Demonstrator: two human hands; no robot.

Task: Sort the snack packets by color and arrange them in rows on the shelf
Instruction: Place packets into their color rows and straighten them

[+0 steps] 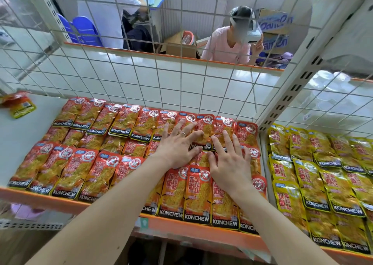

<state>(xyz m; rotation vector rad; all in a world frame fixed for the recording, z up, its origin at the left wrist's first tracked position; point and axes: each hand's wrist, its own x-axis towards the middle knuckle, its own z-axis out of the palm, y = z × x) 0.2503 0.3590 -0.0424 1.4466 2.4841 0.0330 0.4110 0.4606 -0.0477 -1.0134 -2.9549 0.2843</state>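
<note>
packets in red (66, 169) lie in overlapping rows on the shelf (24, 135). left hand (177, 143) and right hand (230, 161) press flat on them, fingers spread, gripping nothing. probably light, slick and floppy, so pinch an edge seam.

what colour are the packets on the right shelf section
Yellow; the packets show best in the head view.

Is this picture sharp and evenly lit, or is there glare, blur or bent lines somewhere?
Head view: the light is even and soft, with hardly any shadow under the left hand and right hand; the red packets are sharp; the glossy yellow packets show small highlights; the wide lens bends the shelf edge and the post; the lower corners are blurred.
</note>
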